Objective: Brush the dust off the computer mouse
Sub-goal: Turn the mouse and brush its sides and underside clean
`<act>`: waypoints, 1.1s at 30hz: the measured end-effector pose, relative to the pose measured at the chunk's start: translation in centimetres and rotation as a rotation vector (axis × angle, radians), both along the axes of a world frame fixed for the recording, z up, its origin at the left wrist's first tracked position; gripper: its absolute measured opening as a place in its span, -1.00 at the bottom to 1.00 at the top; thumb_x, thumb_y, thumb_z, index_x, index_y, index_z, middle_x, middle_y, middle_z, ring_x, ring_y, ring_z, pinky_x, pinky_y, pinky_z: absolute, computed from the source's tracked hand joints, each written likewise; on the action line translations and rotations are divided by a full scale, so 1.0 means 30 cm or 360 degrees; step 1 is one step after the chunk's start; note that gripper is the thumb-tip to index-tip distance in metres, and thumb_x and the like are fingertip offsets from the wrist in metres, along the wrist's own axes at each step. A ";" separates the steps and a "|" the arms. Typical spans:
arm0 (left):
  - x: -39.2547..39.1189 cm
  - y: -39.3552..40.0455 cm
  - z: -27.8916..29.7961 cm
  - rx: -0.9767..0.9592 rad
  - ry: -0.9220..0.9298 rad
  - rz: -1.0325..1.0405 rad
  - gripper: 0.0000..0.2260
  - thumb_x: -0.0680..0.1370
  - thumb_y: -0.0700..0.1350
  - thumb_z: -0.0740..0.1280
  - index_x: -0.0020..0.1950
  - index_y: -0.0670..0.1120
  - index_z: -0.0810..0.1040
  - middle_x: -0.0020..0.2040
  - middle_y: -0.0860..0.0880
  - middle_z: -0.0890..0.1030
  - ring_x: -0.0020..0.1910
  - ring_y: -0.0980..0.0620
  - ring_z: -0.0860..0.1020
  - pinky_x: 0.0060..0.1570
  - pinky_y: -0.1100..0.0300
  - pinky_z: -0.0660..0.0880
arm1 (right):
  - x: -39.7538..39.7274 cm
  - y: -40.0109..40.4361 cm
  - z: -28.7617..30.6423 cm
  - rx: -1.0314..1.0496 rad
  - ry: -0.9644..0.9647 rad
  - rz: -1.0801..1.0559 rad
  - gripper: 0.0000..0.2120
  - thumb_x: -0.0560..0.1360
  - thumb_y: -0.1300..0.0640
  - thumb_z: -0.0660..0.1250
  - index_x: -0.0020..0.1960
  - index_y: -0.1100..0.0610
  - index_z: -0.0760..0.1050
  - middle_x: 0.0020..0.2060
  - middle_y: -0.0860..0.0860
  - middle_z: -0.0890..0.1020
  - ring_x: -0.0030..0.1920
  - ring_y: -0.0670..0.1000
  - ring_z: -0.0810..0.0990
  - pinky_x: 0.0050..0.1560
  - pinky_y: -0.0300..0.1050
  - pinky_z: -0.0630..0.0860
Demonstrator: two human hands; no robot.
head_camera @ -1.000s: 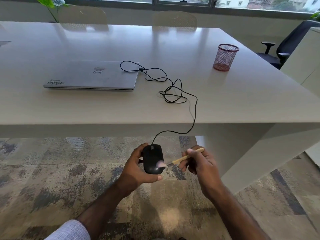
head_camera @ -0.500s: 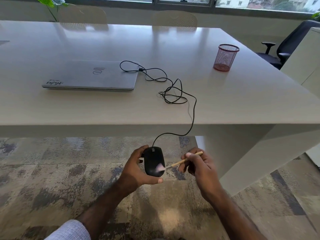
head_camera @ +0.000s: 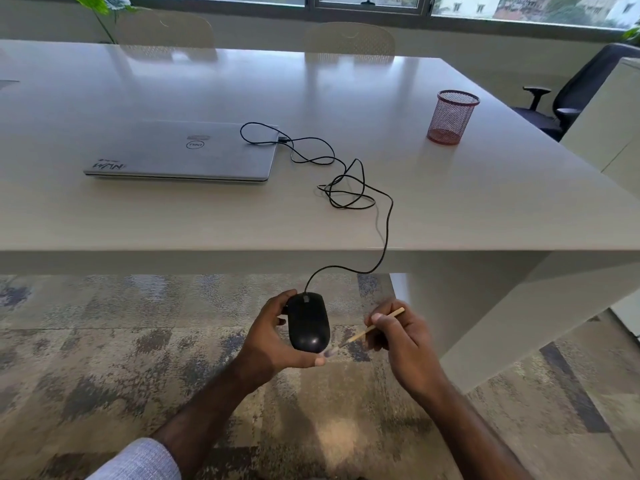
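My left hand cradles the black wired mouse, long axis pointing away, while my right hand pinches the wooden-handled brush, bristles at its near-right corner.

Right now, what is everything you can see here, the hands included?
Mouse: one, black, held below the table edge.
Brush: one, wooden handle, pale bristles at the mouse's near end.
Cable: one, black, running from the mouse over the table to the laptop.
Laptop: one, silver, closed, on the table.
Mesh cup: one, red, far right of the table.
Table: one, pale.
Chairs: two pale ones behind the table.
Office chair: one, black, far right.
Carpet: grey, patterned.
Left hand: holds the mouse.
Right hand: pinches the brush.
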State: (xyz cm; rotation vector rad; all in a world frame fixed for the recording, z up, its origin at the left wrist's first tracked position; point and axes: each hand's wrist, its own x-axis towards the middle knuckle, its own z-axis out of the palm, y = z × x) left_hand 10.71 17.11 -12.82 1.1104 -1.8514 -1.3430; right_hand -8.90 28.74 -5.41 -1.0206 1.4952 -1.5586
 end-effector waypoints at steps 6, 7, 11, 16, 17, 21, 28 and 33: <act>-0.010 0.008 0.027 -0.0043 0.0000 -0.0031 0.03 -0.05 0.12 0.69 0.38 0.22 0.37 0.33 0.18 0.43 0.24 0.27 0.44 0.25 0.10 0.46 | -0.027 -0.022 0.025 -0.0148 0.0035 -0.0086 -0.80 0.53 -0.01 0.25 -0.17 0.06 0.55 -0.32 0.15 0.62 -0.31 0.04 0.55 -0.28 -0.21 0.48; -0.012 0.010 0.031 -0.0055 0.0007 -0.0043 0.03 -0.04 0.11 0.70 0.39 0.20 0.37 0.34 0.18 0.43 0.25 0.26 0.44 0.25 0.12 0.44 | -0.027 -0.026 0.022 -0.0139 0.0064 -0.0079 -0.79 0.54 -0.05 0.25 -0.13 0.06 0.55 -0.29 0.17 0.64 -0.29 0.04 0.56 -0.27 -0.22 0.48; -0.011 0.018 0.039 -0.0073 0.0006 -0.0054 0.04 -0.02 0.09 0.69 0.41 0.14 0.36 0.35 0.15 0.43 0.28 0.19 0.44 0.27 0.10 0.44 | -0.020 -0.025 -0.007 -0.0054 0.0079 0.0023 -0.80 0.54 0.03 0.25 -0.18 0.12 0.52 -0.38 0.10 0.62 -0.36 0.03 0.54 -0.31 -0.19 0.46; -0.003 0.019 0.039 0.0009 -0.0011 0.0009 0.06 -0.03 0.09 0.69 0.43 0.13 0.35 0.35 0.11 0.42 0.27 0.13 0.44 0.25 0.01 0.49 | -0.035 -0.001 -0.015 0.0007 0.0085 0.0031 -0.78 0.45 -0.07 0.27 -0.26 0.04 0.52 -0.43 0.06 0.58 -0.41 0.06 0.53 -0.35 -0.07 0.46; -0.005 0.019 0.040 0.0011 -0.0017 0.0007 0.07 -0.03 0.09 0.69 0.44 0.13 0.35 0.35 0.11 0.42 0.27 0.14 0.44 0.25 0.00 0.49 | -0.035 -0.002 -0.011 -0.0020 0.0063 -0.0005 -0.78 0.46 -0.06 0.27 -0.26 0.04 0.53 -0.42 0.07 0.58 -0.41 0.06 0.54 -0.36 -0.11 0.46; -0.014 0.023 0.047 -0.0010 -0.0017 -0.0004 0.07 -0.04 0.07 0.68 0.44 0.11 0.35 0.35 0.10 0.42 0.27 0.11 0.44 0.24 0.07 0.48 | -0.031 -0.010 -0.008 -0.0056 0.0066 -0.0192 -0.79 0.54 -0.07 0.23 -0.17 -0.01 0.55 -0.32 0.16 0.65 -0.34 0.04 0.57 -0.31 -0.23 0.47; -0.016 0.024 0.028 -0.0204 -0.0216 -0.0112 0.10 0.07 0.01 0.72 0.51 0.10 0.23 0.35 0.18 0.29 0.32 0.14 0.35 0.22 0.44 0.28 | 0.008 0.001 -0.015 0.0015 0.0042 -0.0040 -0.80 0.52 0.14 0.24 -0.22 0.23 0.48 -0.47 0.06 0.56 -0.44 0.03 0.50 -0.41 -0.13 0.44; -0.036 0.027 0.033 -0.0387 -0.0391 -0.0191 0.12 0.04 0.20 0.61 0.51 0.11 0.18 0.36 0.16 0.26 0.34 0.10 0.29 0.29 0.15 0.30 | 0.028 -0.047 0.040 -0.0041 0.0260 -0.0063 -0.83 0.66 0.23 0.23 -0.11 0.17 0.49 -0.31 0.15 0.64 -0.31 0.01 0.57 -0.25 -0.12 0.52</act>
